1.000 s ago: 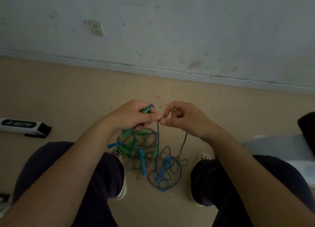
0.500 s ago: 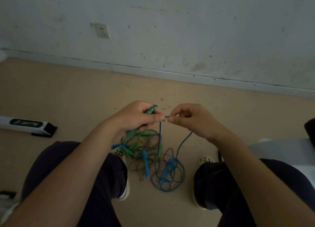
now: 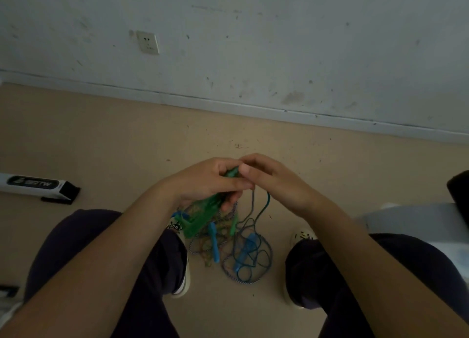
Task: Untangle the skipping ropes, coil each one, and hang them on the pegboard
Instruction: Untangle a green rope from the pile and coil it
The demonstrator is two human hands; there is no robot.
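Both hands have closed together since half a second ago, the gap between them gone. At the floor's left edge lies a long white box (image 3: pixel 38 186) with a black end, well apart from the rest, with bare floor (image 3: pixel 106 144) between it and the person. The left hand (image 3: pixel 208 180) is curled round a green handle (image 3: pixel 203 218), whose upper tip shows between the knuckles. The right hand (image 3: pixel 276 180) touches the left at the fingertips; its fingers bend inward over a blue cord (image 3: pixel 264 205), but whether they pinch it is hidden behind the knuckles. The tangled skipping ropes (image 3: pixel 228 241) hang from the hands onto the floor between the two shoes, with blue handles (image 3: pixel 243 251) lying among the loops. Open floor runs from the hands up to the skirting board (image 3: pixel 228 104). At the right edge a grey surface (image 3: pixel 406 218) is cut off; dim light blurs the finer strands.
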